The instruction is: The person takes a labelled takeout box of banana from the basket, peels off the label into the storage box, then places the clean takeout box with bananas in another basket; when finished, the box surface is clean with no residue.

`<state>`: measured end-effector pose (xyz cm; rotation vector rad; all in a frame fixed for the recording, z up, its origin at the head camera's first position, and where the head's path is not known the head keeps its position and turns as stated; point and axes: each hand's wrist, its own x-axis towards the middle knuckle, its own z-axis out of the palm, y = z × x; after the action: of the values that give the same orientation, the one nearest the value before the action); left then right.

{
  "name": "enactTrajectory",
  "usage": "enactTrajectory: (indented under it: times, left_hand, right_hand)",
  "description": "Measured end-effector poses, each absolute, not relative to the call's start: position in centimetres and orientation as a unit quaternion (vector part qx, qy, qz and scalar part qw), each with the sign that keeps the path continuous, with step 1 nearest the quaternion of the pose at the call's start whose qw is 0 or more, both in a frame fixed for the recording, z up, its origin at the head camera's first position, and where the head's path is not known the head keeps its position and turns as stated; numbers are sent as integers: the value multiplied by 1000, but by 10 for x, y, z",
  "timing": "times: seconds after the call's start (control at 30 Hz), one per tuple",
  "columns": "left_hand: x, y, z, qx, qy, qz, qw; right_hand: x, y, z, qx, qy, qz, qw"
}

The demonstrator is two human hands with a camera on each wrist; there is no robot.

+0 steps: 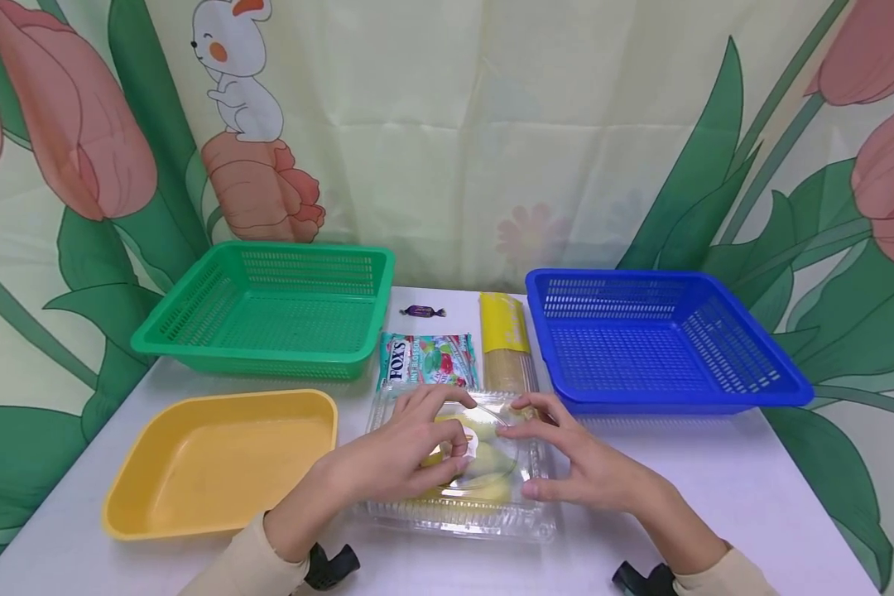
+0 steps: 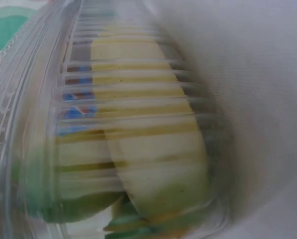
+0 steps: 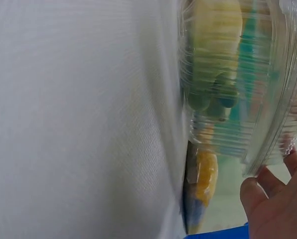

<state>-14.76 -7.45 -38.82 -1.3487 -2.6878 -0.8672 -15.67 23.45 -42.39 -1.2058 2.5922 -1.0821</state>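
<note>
Both hands, left hand [image 1: 402, 451] & right hand [image 1: 577, 463], rest w/ fingers loosely spread on the clear box [image 1: 458, 505] of fruit, near centre of tabletop [image 1: 715, 488]; slick lid could slip or pop open if pressed unevenly

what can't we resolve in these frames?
- Fruit in the clear container: head view, both hands cover it; kind unclear.
- Left hand: absent from left wrist view.
- Right hand: right wrist view's edge crops it.
- Small candy: head view, too small to read.
</note>
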Motion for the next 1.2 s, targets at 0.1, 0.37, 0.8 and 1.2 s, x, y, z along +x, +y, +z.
enactTrajectory:
  times: [0.1,0.37,0.8,1.2]
  left_hand:
    - [-148,-76,-390,-434,-852,-292,14]
    - [-149,-86,-390,-406,-826,-385,64]
    - [-154,-103,-385,-349,-770,-501,184]
    - [-151,-141,-367,-297,-848,-404,171]
  right_hand:
    - [-157,234,-425,-397,846,-355,41]
    - [-157,234,-426,-395,849,-350,39]
    - [-156,233,-425,-395,846,-355,40]
    - [-157,233,-425,-386,842,-374,50]
